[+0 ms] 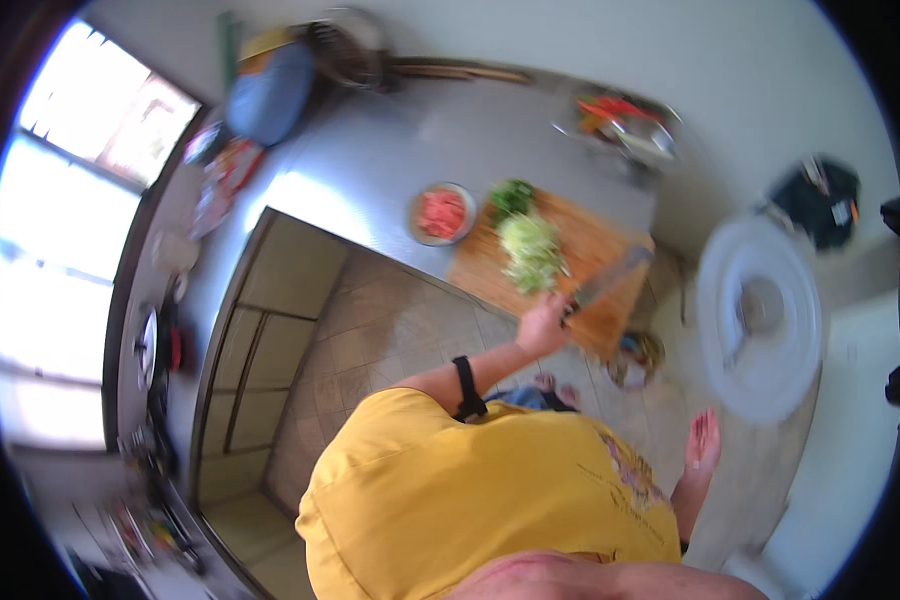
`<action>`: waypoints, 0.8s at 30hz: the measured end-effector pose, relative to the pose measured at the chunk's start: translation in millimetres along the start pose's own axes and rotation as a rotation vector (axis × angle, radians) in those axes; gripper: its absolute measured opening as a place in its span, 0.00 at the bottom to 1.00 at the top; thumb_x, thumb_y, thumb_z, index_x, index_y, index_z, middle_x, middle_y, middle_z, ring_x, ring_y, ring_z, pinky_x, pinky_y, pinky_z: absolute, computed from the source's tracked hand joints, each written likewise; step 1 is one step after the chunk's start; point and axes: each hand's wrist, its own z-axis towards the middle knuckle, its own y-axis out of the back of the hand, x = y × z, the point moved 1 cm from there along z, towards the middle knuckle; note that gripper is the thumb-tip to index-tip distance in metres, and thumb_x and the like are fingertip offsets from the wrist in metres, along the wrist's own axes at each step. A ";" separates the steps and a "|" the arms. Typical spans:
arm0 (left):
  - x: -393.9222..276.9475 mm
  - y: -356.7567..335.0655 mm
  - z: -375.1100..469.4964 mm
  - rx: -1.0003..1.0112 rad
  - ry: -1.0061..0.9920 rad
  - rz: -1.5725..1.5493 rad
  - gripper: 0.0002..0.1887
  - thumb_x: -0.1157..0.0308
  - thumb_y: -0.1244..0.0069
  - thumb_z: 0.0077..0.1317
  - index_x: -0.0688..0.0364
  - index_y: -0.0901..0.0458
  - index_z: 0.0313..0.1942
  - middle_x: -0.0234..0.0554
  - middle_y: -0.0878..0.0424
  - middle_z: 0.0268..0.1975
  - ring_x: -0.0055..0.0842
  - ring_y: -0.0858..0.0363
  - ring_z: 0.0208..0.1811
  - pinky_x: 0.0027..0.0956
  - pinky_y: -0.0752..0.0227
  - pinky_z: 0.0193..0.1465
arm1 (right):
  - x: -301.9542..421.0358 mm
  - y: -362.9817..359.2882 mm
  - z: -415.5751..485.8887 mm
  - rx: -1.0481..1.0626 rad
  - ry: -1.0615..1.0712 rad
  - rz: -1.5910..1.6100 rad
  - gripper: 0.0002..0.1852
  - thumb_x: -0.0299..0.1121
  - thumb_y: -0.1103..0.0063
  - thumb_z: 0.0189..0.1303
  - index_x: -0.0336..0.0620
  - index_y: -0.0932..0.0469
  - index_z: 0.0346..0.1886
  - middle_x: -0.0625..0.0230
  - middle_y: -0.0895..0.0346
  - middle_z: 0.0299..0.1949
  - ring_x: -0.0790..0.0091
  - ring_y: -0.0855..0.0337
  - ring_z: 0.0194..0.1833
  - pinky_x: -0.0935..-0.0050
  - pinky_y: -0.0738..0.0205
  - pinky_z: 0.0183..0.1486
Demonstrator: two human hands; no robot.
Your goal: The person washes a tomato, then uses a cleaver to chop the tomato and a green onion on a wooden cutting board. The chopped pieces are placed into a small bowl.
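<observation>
My left hand (546, 326), with a black band on the forearm, grips the dark handle of a wide-bladed kitchen knife (607, 279). The blade points up and right over a wooden cutting board (594, 238). Shredded pale green vegetable, perhaps cabbage (531, 251), lies on the board, with chopped dark green leaves (511, 196) beyond it. Left of the board, a bowl (469, 214) holds pink-red chopped pieces (442, 214). My right hand (702, 442) is off to the right, away from the board, its fingers extended and nothing in it.
The board's near edge overhangs the grey counter (420, 150). At the back stand a metal container of vegetables (622, 124) and a blue object (271, 94). A large white round lid or bin (795, 322) is at right. Near the board's right corner, a container (634, 360) sits lower.
</observation>
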 end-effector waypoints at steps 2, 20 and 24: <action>0.6 -9.2 5.0 0.072 -0.010 -0.075 0.18 0.74 0.48 0.50 0.55 0.24 0.44 0.47 0.25 0.45 0.47 0.21 0.41 0.45 0.25 0.41 | -1.3 15.1 -21.5 0.115 0.005 0.060 0.16 0.32 0.50 0.68 0.32 0.27 0.54 0.59 0.24 0.48 0.66 0.24 0.51 0.66 0.29 0.59; -259.1 -166.9 -97.9 0.766 -0.090 -0.635 0.19 0.83 0.50 0.50 0.66 0.30 0.45 0.37 0.24 0.33 0.20 0.27 0.27 0.24 0.30 0.30 | 132.5 262.4 -194.1 0.318 0.490 0.738 0.21 0.35 0.61 0.69 0.26 0.28 0.54 0.49 0.24 0.53 0.55 0.25 0.57 0.59 0.34 0.65; -376.0 -215.5 -141.1 0.979 -0.144 -0.725 0.20 0.84 0.51 0.49 0.64 0.30 0.45 0.36 0.25 0.32 0.20 0.29 0.28 0.23 0.34 0.31 | 169.3 335.0 -226.2 0.224 0.541 0.866 0.24 0.35 0.67 0.66 0.24 0.30 0.56 0.45 0.29 0.58 0.50 0.30 0.61 0.56 0.39 0.67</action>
